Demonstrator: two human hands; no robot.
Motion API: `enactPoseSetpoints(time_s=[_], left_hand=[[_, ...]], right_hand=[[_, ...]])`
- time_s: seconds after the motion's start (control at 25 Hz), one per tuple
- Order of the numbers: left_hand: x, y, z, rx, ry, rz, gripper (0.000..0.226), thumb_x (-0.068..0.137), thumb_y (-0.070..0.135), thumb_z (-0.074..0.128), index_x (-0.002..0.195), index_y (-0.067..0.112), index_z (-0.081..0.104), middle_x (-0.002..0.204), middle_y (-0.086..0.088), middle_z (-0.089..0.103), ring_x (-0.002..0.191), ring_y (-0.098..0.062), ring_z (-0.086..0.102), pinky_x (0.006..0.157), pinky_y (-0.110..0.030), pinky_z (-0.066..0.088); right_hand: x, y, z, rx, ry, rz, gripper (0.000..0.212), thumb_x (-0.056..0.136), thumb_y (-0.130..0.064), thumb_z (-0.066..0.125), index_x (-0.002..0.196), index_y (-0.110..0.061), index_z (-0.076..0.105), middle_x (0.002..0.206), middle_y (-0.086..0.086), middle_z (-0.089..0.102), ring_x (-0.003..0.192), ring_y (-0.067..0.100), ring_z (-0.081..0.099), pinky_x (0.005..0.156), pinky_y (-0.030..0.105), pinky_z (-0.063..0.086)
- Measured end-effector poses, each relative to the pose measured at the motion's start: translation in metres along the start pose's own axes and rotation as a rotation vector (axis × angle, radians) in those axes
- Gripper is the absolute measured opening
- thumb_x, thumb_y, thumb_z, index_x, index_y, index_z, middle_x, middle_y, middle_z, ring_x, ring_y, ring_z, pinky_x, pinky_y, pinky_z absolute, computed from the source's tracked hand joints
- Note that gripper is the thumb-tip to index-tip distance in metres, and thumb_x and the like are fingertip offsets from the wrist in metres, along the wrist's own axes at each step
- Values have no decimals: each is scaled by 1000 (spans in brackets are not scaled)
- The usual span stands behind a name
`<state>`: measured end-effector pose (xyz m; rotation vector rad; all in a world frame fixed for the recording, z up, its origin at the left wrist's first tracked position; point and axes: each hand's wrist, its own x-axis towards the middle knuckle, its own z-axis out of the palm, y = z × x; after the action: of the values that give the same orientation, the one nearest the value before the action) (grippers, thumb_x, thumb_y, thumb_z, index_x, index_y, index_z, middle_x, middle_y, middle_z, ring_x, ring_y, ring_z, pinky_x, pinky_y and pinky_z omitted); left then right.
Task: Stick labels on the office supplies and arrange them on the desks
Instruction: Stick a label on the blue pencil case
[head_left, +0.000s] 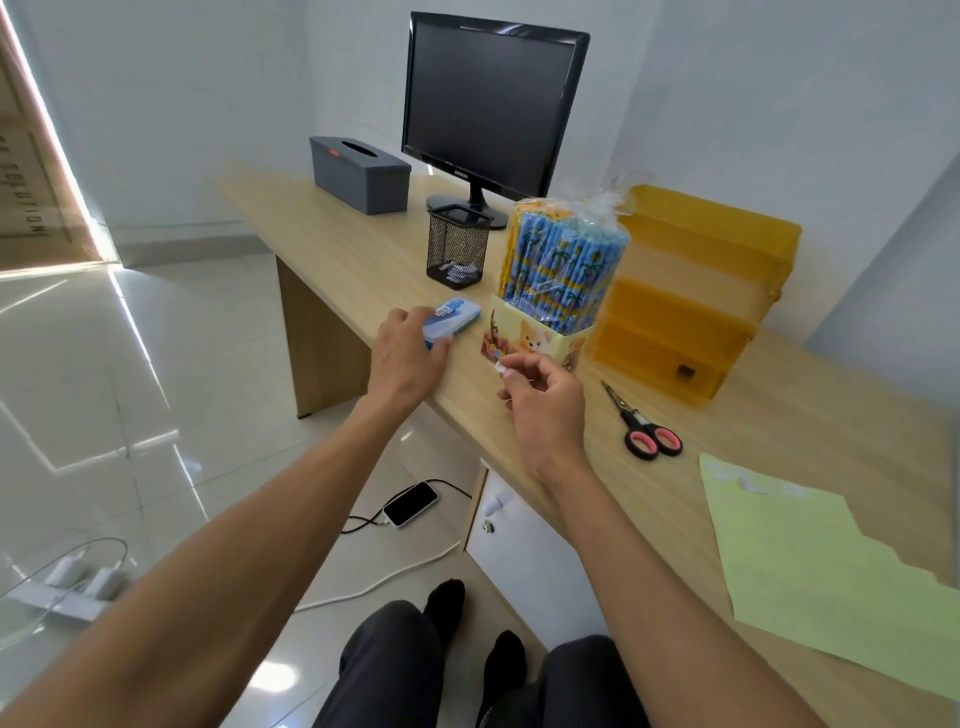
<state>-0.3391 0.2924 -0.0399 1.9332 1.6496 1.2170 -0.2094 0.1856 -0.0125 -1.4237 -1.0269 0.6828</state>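
- Surface: one pale wood counter (363, 249), running from far left to near right; white walls, glossy white tiled floor (156, 364).
- Far end: one dark monitor (491, 104); one grey tissue box (358, 174) to its left; one black mesh cup (458, 245) in front.
- Middle: one wrapped pencil bundle (561, 265), upright in one yellow carton (540, 338); one yellow tray stack (696, 291) just to the right.
- Right: one pair of scissors (644, 426); one green paper sheet (810, 561), nearer.
- Left edge: one blue box (449, 317), lying flat; left hand (405, 358) on it, fingers and thumb curled round it.
- One small white label (500, 368), pinched in the fingers of the right hand (545, 400), at the carton's near face; contact cannot be told.
- Floor: one phone (410, 503) on a cable; one power strip (62, 592), far left.
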Motion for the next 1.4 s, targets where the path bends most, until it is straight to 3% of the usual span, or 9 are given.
enactPoseSetpoints(time_s=[0.12, 0.36, 0.52, 0.76, 0.92, 1.12, 1.32, 1.4], left_hand=[[-17, -5, -20, -182, 34, 33, 43, 89, 15, 66, 131, 16, 57, 127, -5, 53, 112, -14, 51, 94, -20, 41], [-44, -1, -49, -459, 85, -16, 36, 92, 21, 66, 125, 25, 51, 128, -2, 52, 113, -19, 56, 92, -24, 53], [-56, 13, -65, -481, 193, 18, 40, 93, 26, 64, 129, 17, 48, 122, -3, 50, 104, -15, 55, 83, -10, 47], [-70, 45, -79, -496, 171, 146, 37, 92, 35, 63, 119, 14, 49, 104, -1, 54, 85, -9, 60, 71, -7, 50], [-87, 79, -78, -518, 153, 161, 27, 93, 42, 60, 100, 17, 50, 85, 7, 54, 75, -9, 61, 60, -13, 53], [-115, 129, -47, -636, 78, 169, 33, 88, 47, 64, 85, 17, 53, 75, 4, 54, 63, -8, 58, 51, -21, 52], [-132, 178, -2, -740, -124, 91, 48, 82, 56, 66, 92, 11, 54, 81, -8, 59, 66, -14, 58, 59, -39, 54], [-141, 199, 21, -792, -261, 88, 44, 86, 48, 67, 99, 7, 57, 89, -15, 62, 67, -11, 58, 54, -33, 52]], right_hand=[[-5, -4, -1, 13, 9, 11, 18, 90, -8, 62, 86, -24, 70, 84, -3, 68, 75, 12, 63, 69, 26, 56], [-29, -8, -18, 2, -31, -27, 18, 91, -9, 61, 92, -25, 70, 99, 0, 69, 81, 10, 63, 69, 20, 54], [-39, -17, -27, -28, -35, -78, 16, 91, -10, 63, 93, -25, 71, 96, -2, 69, 84, 12, 63, 68, 20, 53], [-47, -42, -39, 43, 12, -154, 17, 90, -8, 64, 94, -21, 73, 99, -4, 70, 95, 12, 65, 75, 24, 58], [-52, -53, -52, 140, 212, -244, 17, 89, -7, 64, 89, -22, 71, 90, -6, 70, 91, 11, 66, 75, 30, 59], [-57, -57, -76, 235, 425, -291, 15, 89, -11, 64, 87, -25, 70, 85, -7, 71, 74, 11, 68, 68, 25, 58], [-46, -49, -129, 320, 614, -152, 15, 89, -12, 63, 86, -25, 72, 91, -2, 71, 80, 17, 66, 74, 31, 58], [-38, -43, -152, 397, 661, -70, 15, 88, -11, 64, 85, -24, 71, 88, -1, 69, 80, 15, 63, 76, 31, 56]])
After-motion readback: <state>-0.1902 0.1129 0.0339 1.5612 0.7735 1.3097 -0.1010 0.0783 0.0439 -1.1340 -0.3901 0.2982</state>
